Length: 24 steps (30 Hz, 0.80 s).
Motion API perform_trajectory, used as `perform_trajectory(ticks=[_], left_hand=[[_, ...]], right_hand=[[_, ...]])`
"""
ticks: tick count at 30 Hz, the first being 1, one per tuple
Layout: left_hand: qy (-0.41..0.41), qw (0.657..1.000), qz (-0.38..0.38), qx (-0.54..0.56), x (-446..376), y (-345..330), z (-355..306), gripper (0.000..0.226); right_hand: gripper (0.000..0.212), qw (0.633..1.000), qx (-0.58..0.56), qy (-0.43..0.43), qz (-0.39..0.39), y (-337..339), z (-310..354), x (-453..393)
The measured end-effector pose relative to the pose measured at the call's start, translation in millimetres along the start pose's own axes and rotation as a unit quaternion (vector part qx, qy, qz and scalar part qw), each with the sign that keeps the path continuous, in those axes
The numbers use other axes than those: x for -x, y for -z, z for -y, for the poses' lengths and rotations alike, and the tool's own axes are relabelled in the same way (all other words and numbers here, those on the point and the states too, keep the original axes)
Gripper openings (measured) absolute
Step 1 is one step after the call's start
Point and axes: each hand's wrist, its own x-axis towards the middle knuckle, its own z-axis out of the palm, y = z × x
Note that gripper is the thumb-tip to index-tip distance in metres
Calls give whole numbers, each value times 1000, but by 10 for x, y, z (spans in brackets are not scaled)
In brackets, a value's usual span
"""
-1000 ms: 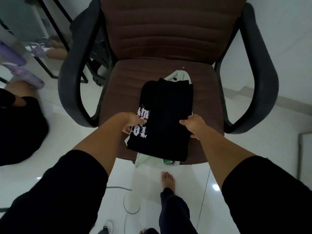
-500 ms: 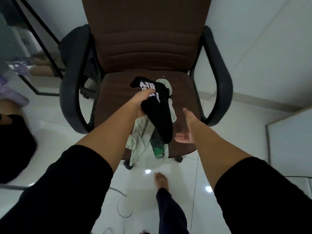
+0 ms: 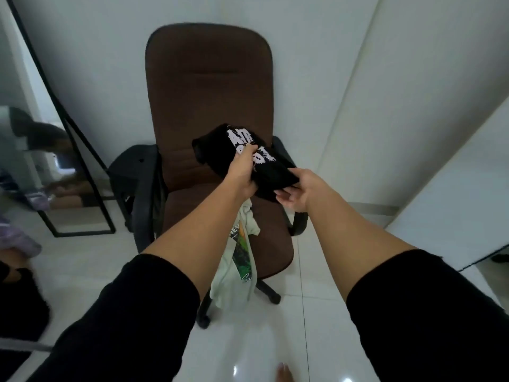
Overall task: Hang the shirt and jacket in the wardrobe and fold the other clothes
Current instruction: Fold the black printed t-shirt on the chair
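A folded black garment with white lettering (image 3: 261, 164) is lifted above the brown office chair (image 3: 209, 86). My left hand (image 3: 242, 172) grips it from the left, thumb across the print. My right hand (image 3: 298, 188) is under its right end, fingers relaxed and touching the cloth from below. A pale green T-shirt with a green print (image 3: 239, 257) hangs down from under my left hand, draping past the seat's front edge.
A dark jacket (image 3: 137, 172) hangs over the chair's left armrest. A black-framed mirror (image 3: 68, 150) leans against the wall at left. A white wardrobe panel (image 3: 454, 175) stands at right. The floor (image 3: 261, 340) is glossy white tile; my bare foot (image 3: 285, 373) shows at the bottom.
I have lifted both garments off the seat with my left hand and straightened up. My right hand let go, then came back under the black garment.
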Motion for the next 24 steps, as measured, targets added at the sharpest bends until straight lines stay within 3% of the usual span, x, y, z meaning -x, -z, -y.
perform_trajectory(ticks=[5,9,11,14,17,20,24], left_hand=[[27,997,62,30,455,-467,29,32],[86,984,92,128,658,-799,311,51],[139,966,117,185,747,-1006,527,72],[187,937,146,258,932,-1423,861,88],[188,921,184,286,1105,-1848,1221,80],[181,935,200,229,1276,-2216,1522,70],[187,941,225,172,1515,-2677,1841,27]], right_hand=[[25,977,-73,194,-40,147,592,698],[21,959,-23,276,-66,455,997,1251],[14,948,3,305,-86,708,1146,1547],[27,935,11,341,-99,1239,1336,2007],[20,923,1,375,-83,1919,1485,2497],[23,911,-4,401,-94,2646,1529,2958],[30,892,-28,425,-149,3526,1418,3441]])
